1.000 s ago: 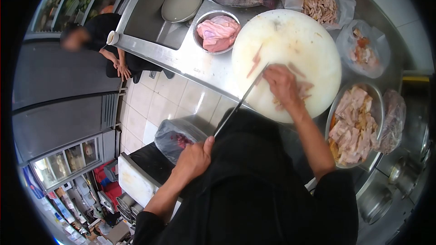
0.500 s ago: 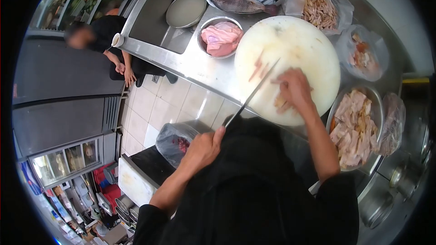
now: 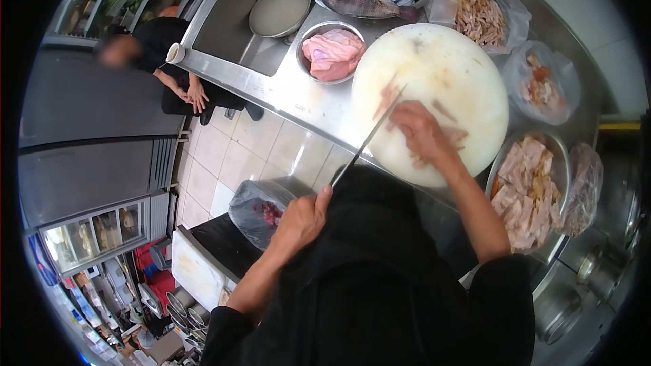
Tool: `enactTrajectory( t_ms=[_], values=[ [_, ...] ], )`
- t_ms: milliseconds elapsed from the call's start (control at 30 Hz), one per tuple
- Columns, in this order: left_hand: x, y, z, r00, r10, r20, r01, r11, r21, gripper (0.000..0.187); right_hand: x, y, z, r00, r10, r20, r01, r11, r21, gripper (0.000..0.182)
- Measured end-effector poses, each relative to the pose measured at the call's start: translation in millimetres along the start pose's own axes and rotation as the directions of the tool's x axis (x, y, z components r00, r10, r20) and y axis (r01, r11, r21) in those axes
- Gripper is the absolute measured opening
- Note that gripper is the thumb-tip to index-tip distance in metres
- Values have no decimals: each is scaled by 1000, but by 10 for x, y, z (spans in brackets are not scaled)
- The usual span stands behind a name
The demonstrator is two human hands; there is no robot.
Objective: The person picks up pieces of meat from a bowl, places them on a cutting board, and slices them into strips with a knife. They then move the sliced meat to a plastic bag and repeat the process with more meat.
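My left hand [image 3: 300, 222] is wrapped round the handle of a long knife [image 3: 368, 137]. Its blade slants up across the round white cutting board [image 3: 468, 68]. Over the board, my right hand [image 3: 422, 134] is bent, its fingers drawn together close beside the blade; what they hold, if anything, is hidden beneath them. Pale meat strips [image 3: 386, 97] lie beyond the blade near the tip. Another thin strip [image 3: 444, 111] lies past my right hand, and more pieces [image 3: 456, 137] show partly under it.
Around the board stand a bowl of pink raw meat [image 3: 332, 54], whole fish [image 3: 359, 4], bags of cut strips [image 3: 480, 17] and scraps [image 3: 542, 88], and a metal bowl of meat slices [image 3: 525, 193]. A lined bin [image 3: 254, 210] stands below. At the left a person [image 3: 163, 44] sits.
My right hand has moved left, closer to the blade. The knife tip has shifted slightly left and up. A thin strip now shows to the right of my fingers.
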State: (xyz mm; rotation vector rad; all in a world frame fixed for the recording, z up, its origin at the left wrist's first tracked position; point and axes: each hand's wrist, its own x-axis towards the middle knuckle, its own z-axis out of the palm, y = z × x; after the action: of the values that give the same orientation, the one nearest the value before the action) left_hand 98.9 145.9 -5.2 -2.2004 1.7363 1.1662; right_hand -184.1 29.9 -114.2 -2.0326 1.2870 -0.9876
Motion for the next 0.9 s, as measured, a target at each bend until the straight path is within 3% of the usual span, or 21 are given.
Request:
enactTrajectory(
  t_ms=[67, 167, 267, 367, 600, 867, 900],
  values=[
    [9, 12, -25, 1000, 2, 11, -2, 1000, -5, 84, 10, -102, 47, 992, 8, -128, -5, 1000, 21, 21],
    [-18, 27, -21, 995, 54, -78, -57, 998, -32, 63, -91, 13, 16, 973, 69, -219, -90, 992, -89, 21],
    [-27, 29, -29, 992, 75, -99, -77, 997, -21, 62, -125, 15, 20, 964, 100, -244, -130, 986, -107, 19],
    [-17, 33, -56, 982, 133, -133, -130, 991, 35, 60, -115, 45, 108, 955, 26, -295, -80, 982, -170, 17],
    [19, 35, -155, 977, 176, -117, -164, 981, 105, 58, -48, -1, 157, 956, 38, -291, -88, 983, -159, 12],
    [-48, -106, -162, 992, 114, 58, -124, 971, 204, 60, -25, 8, 152, 959, 30, -283, -73, 987, -145, 11],
    [17, -94, -92, 978, 198, 63, -207, 950, 233, 62, -28, 5, 158, 961, 48, -274, -89, 986, -140, 10]
  ],
)
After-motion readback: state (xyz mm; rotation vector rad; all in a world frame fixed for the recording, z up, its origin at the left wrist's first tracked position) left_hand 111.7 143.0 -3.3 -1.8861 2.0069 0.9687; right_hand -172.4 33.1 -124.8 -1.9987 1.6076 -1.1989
